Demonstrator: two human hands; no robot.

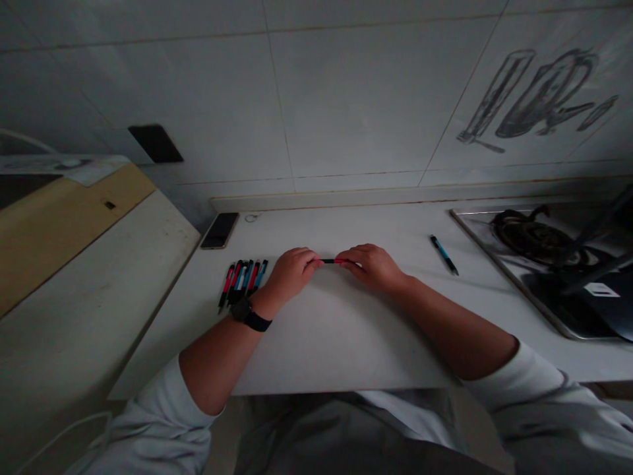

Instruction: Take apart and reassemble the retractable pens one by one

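Observation:
Between my two hands a red and black pen (328,261) is held level, just over the white countertop (341,336). The fingers of my left hand (295,267) are closed on its left end, and my right hand (372,265) pinches the red part at its right end. Most of the pen is hidden by my fingers. Left of my left hand lies a row of several pens (242,280) in red, blue and black, partly behind my wrist. A single blue and black pen (444,255) rests apart, to the right of my right hand.
A dark phone (220,230) and a small ring (251,218) lie at the back left. A gas stove (539,244) with a black pan-like object stands on the right. The left side is bounded by a white cabinet (93,277), the back by a tiled wall (346,99).

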